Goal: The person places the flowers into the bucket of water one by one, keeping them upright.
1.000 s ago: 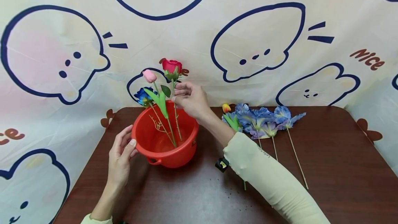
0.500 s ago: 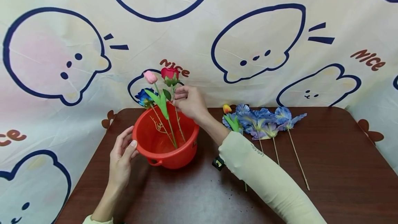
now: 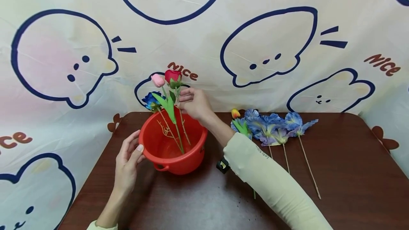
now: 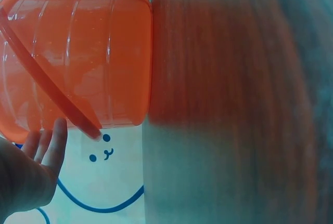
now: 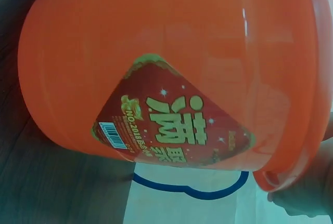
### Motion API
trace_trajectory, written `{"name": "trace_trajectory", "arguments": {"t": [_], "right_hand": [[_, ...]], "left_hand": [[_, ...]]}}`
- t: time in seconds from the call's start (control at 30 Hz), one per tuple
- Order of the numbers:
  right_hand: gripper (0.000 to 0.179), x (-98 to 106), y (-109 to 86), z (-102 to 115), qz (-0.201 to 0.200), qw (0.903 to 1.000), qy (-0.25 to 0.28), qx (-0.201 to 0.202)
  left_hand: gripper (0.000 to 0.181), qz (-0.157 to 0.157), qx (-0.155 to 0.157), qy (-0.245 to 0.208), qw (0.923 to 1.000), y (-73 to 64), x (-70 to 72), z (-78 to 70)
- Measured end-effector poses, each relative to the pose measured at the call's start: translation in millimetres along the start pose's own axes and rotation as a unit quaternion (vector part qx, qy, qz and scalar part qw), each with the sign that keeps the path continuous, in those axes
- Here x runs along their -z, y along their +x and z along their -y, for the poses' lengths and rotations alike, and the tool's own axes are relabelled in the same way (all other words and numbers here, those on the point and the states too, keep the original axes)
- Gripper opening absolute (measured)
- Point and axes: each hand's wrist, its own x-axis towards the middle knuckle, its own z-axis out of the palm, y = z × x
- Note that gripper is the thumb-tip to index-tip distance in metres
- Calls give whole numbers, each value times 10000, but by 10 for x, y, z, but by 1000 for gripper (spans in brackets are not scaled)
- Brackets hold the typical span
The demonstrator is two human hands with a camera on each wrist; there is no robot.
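Note:
A red plastic bucket (image 3: 172, 168) stands on the brown table. My left hand (image 3: 126, 164) rests against the bucket's left side, thumb at the rim and fingers extended; the left wrist view shows these fingers (image 4: 54, 148) beside the bucket's handle (image 4: 49, 86). Above the far rim, my right hand (image 3: 195, 105) pinches the stem of a red artificial rose (image 3: 173, 76), whose lower end reaches down inside the bucket. A pink tulip (image 3: 158, 80) and a blue rose (image 3: 152, 100) lean in the bucket, left of the red rose. In the right wrist view, the hand is mostly out of frame.
Several blue and purple artificial flowers (image 3: 268, 125) lie at the table's back right, stems toward the front. An orange-yellow tulip (image 3: 235, 113) lies beside them, partly under the right sleeve. A cartoon-printed cloth (image 3: 198, 45) hangs behind the table (image 3: 348, 173).
The right hand has lowered the red rose slightly, and its bloom now sits closer to the pink tulip. The left hand stays at the bucket. The head view has shifted a little.

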Motion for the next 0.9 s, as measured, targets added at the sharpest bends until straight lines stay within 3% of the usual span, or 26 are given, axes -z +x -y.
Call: {"name": "trace_trajectory", "arguments": {"t": [0.1,0.57,0.9], "right_hand": [[36,30,23,-1,96,9998,175,-82],[37,43,50,-5,223,9997,-106,-93],[38,14,15,-18,263,9986,-435,150]], "left_hand": [[47,-1,10,14,10000,-2,-5,-2],[47,-35,77,-26,10000,-2,-19,-7],[49,-31,65,-21,10000,-3,-19,-9]]}}
